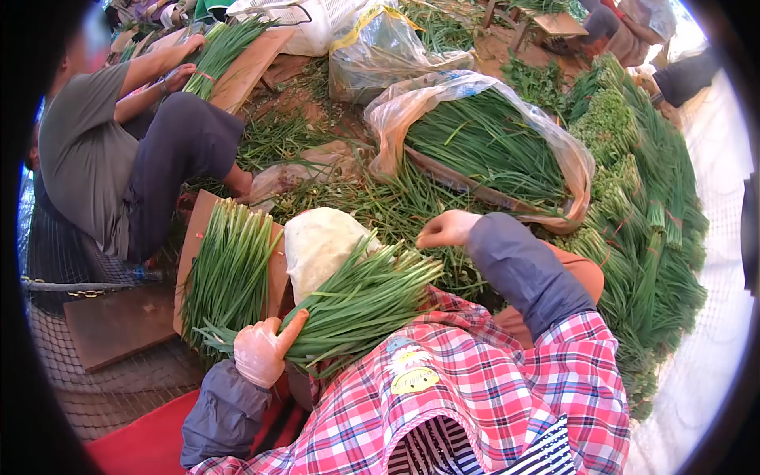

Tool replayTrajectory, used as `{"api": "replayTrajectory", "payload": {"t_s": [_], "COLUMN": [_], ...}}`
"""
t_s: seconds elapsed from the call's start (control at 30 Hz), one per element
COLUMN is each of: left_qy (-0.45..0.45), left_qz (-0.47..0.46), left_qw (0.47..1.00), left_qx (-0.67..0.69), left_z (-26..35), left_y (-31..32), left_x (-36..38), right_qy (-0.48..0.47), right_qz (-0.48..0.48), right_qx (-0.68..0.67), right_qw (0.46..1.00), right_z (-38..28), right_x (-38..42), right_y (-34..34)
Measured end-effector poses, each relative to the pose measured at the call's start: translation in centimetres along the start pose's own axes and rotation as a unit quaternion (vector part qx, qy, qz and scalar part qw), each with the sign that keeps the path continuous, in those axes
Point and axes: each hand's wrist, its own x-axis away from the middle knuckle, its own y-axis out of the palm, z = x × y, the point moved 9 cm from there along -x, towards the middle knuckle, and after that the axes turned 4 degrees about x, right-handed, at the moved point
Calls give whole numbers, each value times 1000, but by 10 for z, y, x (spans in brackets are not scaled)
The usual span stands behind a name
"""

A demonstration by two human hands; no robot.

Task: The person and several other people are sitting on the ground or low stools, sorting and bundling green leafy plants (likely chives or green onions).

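A loose bunch of garlic chives (356, 309) lies across my lap, its pale stem ends toward the upper right. My left hand (265, 348), in a thin glove, grips the leafy end, with a finger stretched over the leaves. Just beyond the stem ends hovers my right hand (447, 229), fingers curled and pinched together; whether anything small is between them is hidden. A pale cloth (317, 245) covers my knee behind the bunch. More chives (229, 269) rest in a neat row on a wooden board (188, 261) to the left.
An open plastic bag (578, 174) full of chives (487, 142) stands ahead. Tied bundles (649, 229) are piled along the right. Trimmings (317, 194) litter the ground. At upper left another person (87, 158) handles chives on a board (253, 67). A white crate (305, 28) stands behind.
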Motion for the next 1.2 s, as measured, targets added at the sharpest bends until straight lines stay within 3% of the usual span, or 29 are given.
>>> {"api": "replayTrajectory", "payload": {"t_s": [0.03,0.1,0.17,0.2,0.33,0.47,0.53,0.57,0.63,0.7,0.77,0.83,0.9,1.13,1.2], "left_qy": [5,14,10,5,6,6,-4,-12,-22,-22,-14,-7,-1,-3,-3], "left_qz": [-1,-3,-19,-28,-23,-15,-11,-5,-2,-5,-5,-13,-30,-31,-24], "left_qw": [1000,1000,1000,1000,1000,1000,999,999,999,999,999,1000,1000,1000,1000], "left_qx": [-3,-8,-2,2,8,20,32,40,42,30,34,24,5,4,0], "left_z": [1,2,5,4,2,3,-1,-4,-7,-6,-2,1,5,12,12], "left_y": [-1,-4,-5,-5,3,4,3,3,4,8,8,4,-1,-11,-11], "left_x": [-2,-7,-11,-11,-7,-10,-6,-2,2,2,-2,-8,-13,-20,-24], "right_qy": [-46,-90,-97,-102,-127,-95,-4,49,144,74,-20,-104,-129,-107,-123], "right_qz": [-39,-24,-26,-16,77,109,139,131,22,49,22,-3,12,21,17], "right_qx": [-9,72,19,74,72,103,179,210,269,209,22,56,67,-258,-265], "right_qw": [998,993,995,992,986,984,974,968,952,974,999,993,989,960,956], "right_z": [-32,-73,-87,-90,-85,-70,-24,20,90,51,-5,-58,-111,-96,-95], "right_x": [3,-2,-12,-14,-12,-17,-16,-23,-24,7,17,8,13,3,5], "right_y": [10,32,52,55,47,32,11,9,12,-4,-2,27,45,56,49]}}
